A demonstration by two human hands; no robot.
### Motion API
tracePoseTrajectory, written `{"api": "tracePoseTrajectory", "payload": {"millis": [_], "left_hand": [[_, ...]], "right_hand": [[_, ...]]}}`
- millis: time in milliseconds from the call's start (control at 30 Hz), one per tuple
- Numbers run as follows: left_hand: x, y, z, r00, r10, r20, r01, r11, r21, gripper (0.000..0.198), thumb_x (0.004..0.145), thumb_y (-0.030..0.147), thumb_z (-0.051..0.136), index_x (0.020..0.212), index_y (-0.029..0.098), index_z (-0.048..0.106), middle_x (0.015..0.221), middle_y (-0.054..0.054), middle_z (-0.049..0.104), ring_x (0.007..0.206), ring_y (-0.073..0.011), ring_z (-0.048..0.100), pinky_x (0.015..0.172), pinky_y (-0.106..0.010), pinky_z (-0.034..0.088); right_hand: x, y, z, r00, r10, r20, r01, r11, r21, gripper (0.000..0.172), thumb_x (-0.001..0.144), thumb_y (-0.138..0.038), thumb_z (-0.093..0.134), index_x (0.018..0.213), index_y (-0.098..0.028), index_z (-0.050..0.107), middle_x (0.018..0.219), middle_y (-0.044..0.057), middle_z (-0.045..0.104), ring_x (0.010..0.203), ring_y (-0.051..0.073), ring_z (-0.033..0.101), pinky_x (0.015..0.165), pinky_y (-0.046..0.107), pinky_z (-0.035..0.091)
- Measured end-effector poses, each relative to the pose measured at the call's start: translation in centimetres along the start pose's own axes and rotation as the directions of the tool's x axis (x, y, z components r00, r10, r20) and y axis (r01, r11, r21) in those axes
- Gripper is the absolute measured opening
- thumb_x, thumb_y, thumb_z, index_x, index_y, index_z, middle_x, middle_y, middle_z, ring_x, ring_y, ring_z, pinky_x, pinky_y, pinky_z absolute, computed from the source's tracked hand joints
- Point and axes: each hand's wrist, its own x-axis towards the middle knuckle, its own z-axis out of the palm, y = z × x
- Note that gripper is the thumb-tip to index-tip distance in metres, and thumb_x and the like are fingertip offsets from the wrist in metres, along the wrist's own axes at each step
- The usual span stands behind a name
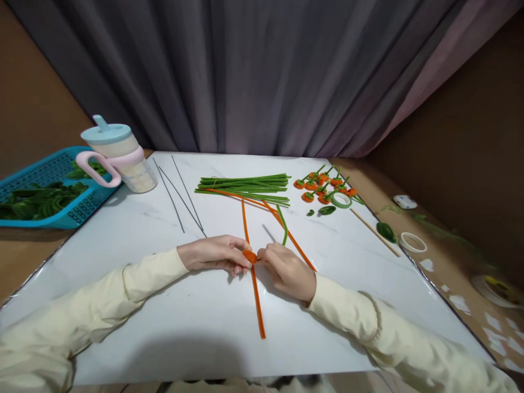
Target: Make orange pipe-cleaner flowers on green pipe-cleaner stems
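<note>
Between thumb and fingers, my left hand (219, 254) pinches a small orange pipe-cleaner flower (249, 256). My right hand (286, 271) is closed close against the flower's right side, with its fingertips at a thin part there; what exactly they grip is too small to make out. A long orange pipe cleaner (257, 303) lies on the table beneath both hands. Beyond my right hand a bent green pipe cleaner (283, 225) shows, and another orange pipe cleaner (297, 244) slants past it.
Green pipe cleaners (245, 183) lie bundled behind the hands. Several orange flowers (323, 184) sit at the back right beside green tape (341, 200) and a wooden stick (374, 231). Thin wires (180, 196), a lidded cup (126, 158) and a blue basket (77, 214) stand left. White tape (412, 242) lies right.
</note>
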Motion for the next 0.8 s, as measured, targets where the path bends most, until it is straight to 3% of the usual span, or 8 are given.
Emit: {"api": "tracePoseTrajectory", "payload": {"millis": [133, 400, 500, 633, 800], "left_hand": [[-0.08, -0.15, 0.53, 0.998, 0.065, 0.012, -0.066, 0.996, 0.060, 0.022, 0.066, 0.017, 0.073, 0.078, 0.014, 0.054, 0.054, 0.004, 0.058, 0.047, -0.0065, 0.050, 0.046, -0.016, 0.043], [-0.07, -0.26, -0.09, 0.996, 0.046, 0.079, -0.059, 0.982, 0.179, 0.019, 0.069, 0.023, 0.072, 0.075, 0.012, 0.057, 0.061, 0.000, 0.060, 0.045, -0.0063, 0.049, 0.043, -0.018, 0.044], [-0.05, -0.22, -0.23, 0.992, 0.042, 0.117, -0.056, 0.990, 0.126, 0.020, 0.068, 0.021, 0.072, 0.077, 0.013, 0.056, 0.059, 0.003, 0.055, 0.045, -0.0050, 0.042, 0.045, -0.019, 0.046], [-0.04, -0.13, -0.10, 0.983, 0.072, 0.169, -0.076, 0.997, 0.017, 0.022, 0.078, 0.031, 0.062, 0.071, 0.013, 0.052, 0.059, 0.003, 0.051, 0.044, -0.0038, 0.035, 0.045, -0.017, 0.044], [0.15, -0.12, -0.06, 0.989, 0.026, 0.145, -0.017, 0.998, -0.063, 0.023, 0.078, 0.032, 0.063, 0.074, 0.013, 0.052, 0.059, 0.003, 0.050, 0.041, -0.0018, 0.029, 0.041, -0.013, 0.038]], "right_hand": [[0.08, 0.05, 0.00, 1.000, -0.002, -0.010, 0.003, 0.999, 0.032, 0.015, 0.080, -0.005, 0.037, 0.086, -0.017, 0.044, 0.066, 0.004, 0.050, 0.061, 0.017, 0.042, 0.057, 0.026, 0.036], [0.15, -0.04, 0.12, 0.995, 0.081, -0.056, -0.065, 0.968, 0.243, 0.014, 0.080, -0.006, 0.040, 0.082, -0.019, 0.046, 0.071, 0.004, 0.056, 0.066, 0.015, 0.051, 0.060, 0.024, 0.041], [0.38, -0.23, 0.00, 0.984, 0.164, -0.068, -0.134, 0.937, 0.322, 0.012, 0.082, -0.009, 0.044, 0.079, -0.020, 0.046, 0.068, 0.001, 0.056, 0.061, 0.012, 0.052, 0.057, 0.021, 0.040], [0.59, -0.35, -0.29, 0.961, 0.277, -0.005, -0.253, 0.884, 0.392, 0.009, 0.083, -0.011, 0.047, 0.079, -0.020, 0.047, 0.066, -0.001, 0.059, 0.058, 0.011, 0.053, 0.055, 0.020, 0.040], [0.69, -0.26, -0.41, 0.938, 0.341, 0.056, -0.330, 0.836, 0.439, 0.007, 0.086, -0.022, 0.049, 0.080, -0.020, 0.048, 0.063, -0.002, 0.062, 0.054, 0.010, 0.052, 0.053, 0.020, 0.038]]}}
